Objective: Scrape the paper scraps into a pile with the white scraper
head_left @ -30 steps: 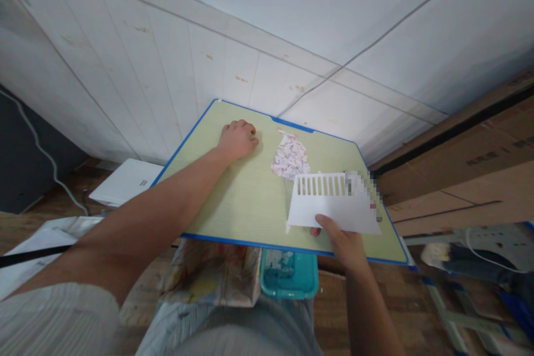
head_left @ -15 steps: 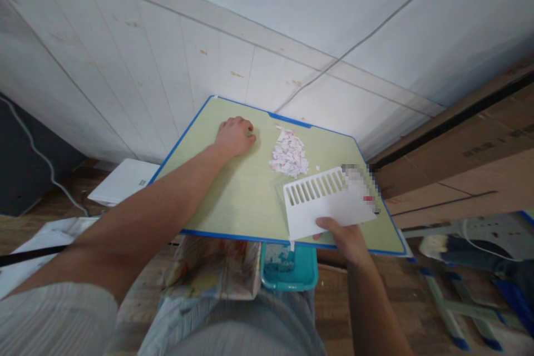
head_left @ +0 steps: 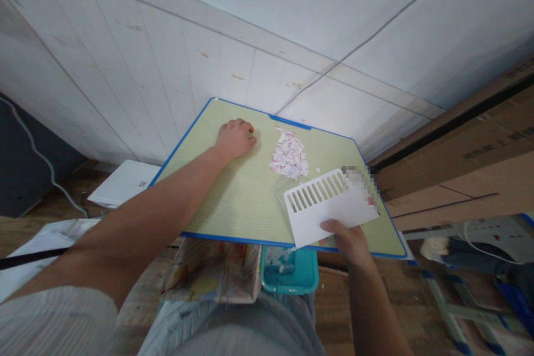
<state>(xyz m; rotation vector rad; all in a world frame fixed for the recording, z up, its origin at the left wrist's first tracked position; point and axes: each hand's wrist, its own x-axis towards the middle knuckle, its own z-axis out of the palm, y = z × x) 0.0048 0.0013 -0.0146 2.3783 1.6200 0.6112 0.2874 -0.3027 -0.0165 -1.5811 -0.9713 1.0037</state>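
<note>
A heap of torn white and pinkish paper scraps [head_left: 290,154] lies on the pale yellow-green tabletop [head_left: 237,200]. My right hand [head_left: 348,240] grips a white flat panel with a row of slots [head_left: 321,212] by its near edge, thumb on top. The panel is tilted over the table's front right, and part of its right end is pixelated. Something transparent shows faintly beside its left end. To the left of the heap, my left hand [head_left: 236,138] rests on the table with loosely curled fingers, thumb apart from the forefinger, holding nothing visible.
A teal plastic basket [head_left: 311,275] with scraps inside sits below the table's front edge, beside a patterned bag [head_left: 225,272]. Cardboard boxes [head_left: 459,161] stand on the right. A white panelled wall backs the table. A white box [head_left: 125,183] is on the floor at left.
A small white scrap by the slotted panel's lower left corner no longer shows there. My right hand and the panel have shifted slightly toward me. My left hand stays put.
</note>
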